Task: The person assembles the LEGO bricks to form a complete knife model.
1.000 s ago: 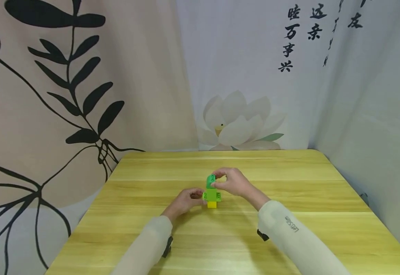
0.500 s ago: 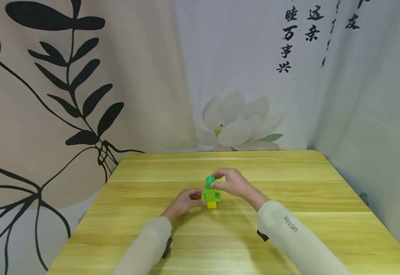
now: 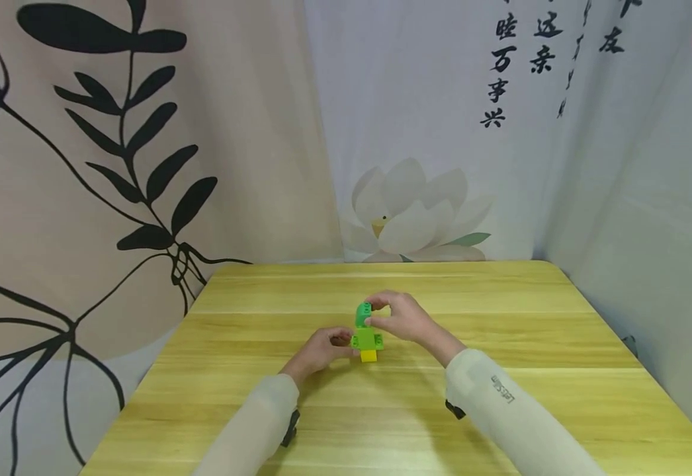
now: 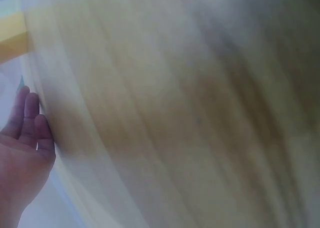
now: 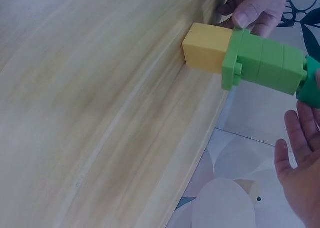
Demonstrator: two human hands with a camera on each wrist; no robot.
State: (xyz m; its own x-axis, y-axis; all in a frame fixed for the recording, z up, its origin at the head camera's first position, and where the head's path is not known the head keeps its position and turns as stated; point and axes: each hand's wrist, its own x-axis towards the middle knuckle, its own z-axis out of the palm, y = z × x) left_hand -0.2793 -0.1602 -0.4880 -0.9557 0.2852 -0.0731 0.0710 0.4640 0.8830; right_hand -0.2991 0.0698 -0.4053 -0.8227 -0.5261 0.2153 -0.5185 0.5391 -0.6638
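A small tower of toy building blocks stands upright on the table. Its base is a yellow block (image 3: 368, 356) (image 5: 205, 45). Above that come a wider light green plate (image 5: 230, 62) and light green blocks (image 3: 365, 337) (image 5: 272, 62). A darker green block with a curved side (image 3: 362, 315) (image 5: 308, 85) sits at the top. My right hand (image 3: 402, 316) pinches this top block between thumb and index finger, its other fingers spread. From the left, my left hand (image 3: 321, 348) holds the plate's end with thumb and index finger; its other fingers show in the left wrist view (image 4: 25, 153).
The wood-grain table (image 3: 501, 410) spreads around the tower on all sides. Behind it hangs a pale curtain (image 3: 262, 132) printed with leaves, a lotus and writing. Dark straps (image 3: 289, 428) show under both sleeves.
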